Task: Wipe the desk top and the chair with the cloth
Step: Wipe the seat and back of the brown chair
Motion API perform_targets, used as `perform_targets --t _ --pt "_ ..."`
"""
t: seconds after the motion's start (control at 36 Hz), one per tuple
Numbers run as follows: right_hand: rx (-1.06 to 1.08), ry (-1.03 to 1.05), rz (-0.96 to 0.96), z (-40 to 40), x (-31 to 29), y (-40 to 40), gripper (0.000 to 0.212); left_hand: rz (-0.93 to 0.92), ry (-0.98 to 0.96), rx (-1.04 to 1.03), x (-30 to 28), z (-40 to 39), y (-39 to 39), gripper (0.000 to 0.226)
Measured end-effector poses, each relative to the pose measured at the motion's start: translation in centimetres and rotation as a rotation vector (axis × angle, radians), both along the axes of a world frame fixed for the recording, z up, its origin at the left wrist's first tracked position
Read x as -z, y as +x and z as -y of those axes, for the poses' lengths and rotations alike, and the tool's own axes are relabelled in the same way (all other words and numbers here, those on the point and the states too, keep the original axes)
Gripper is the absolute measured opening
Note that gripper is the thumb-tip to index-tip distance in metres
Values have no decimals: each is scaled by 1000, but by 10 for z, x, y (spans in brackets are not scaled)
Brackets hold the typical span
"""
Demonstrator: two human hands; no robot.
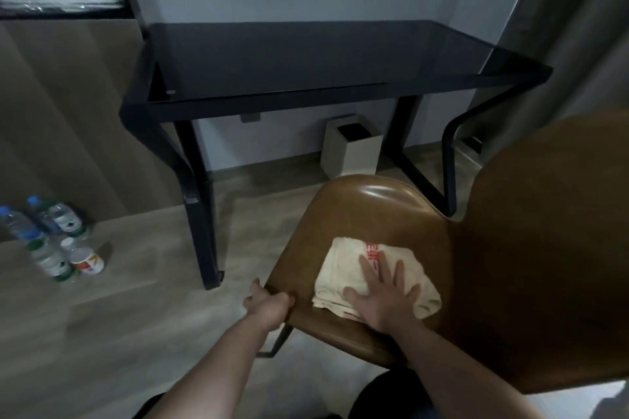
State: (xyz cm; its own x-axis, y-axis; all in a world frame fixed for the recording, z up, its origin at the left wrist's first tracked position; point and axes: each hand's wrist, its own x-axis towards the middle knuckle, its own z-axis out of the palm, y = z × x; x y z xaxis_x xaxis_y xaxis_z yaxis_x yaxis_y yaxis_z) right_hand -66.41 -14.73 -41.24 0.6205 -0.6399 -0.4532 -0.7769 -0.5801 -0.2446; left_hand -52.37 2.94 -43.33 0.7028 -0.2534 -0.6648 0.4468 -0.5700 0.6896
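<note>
On chair [367,207] seat: right hand [384,296] flat on cloth [343,269], red print unreadable; left hand [269,304] grips seat edge.

Nothing can be read with certainty. The cloth [371,277] under the right hand [383,299] bears red printed characters just beyond the fingertips, too blurred to make out. Far to the left of the left hand [267,304], the water bottles [51,231] and a small cup [86,260] carry labels, also illegible.

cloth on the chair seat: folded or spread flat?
Folded. The cloth shows stacked layers along its near-left edge, under the flat right hand on the chair seat.
</note>
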Motion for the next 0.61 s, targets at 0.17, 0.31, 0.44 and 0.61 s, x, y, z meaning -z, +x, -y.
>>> perform_targets --t 0.17,0.31,0.44,0.61 --pt "116 -64 8 44 8 8 84 206 35 179 15 11 -5 63" --pt "174 -91 -9 64 8 25 90 241 78 241 26 16 2 59" --pt "131 -87 -34 54 2 14 92 249 134 296 20 18 5 59" --pt "89 -17 -60 17 -7 -19 87 286 247 415 -5 16 -4 60"
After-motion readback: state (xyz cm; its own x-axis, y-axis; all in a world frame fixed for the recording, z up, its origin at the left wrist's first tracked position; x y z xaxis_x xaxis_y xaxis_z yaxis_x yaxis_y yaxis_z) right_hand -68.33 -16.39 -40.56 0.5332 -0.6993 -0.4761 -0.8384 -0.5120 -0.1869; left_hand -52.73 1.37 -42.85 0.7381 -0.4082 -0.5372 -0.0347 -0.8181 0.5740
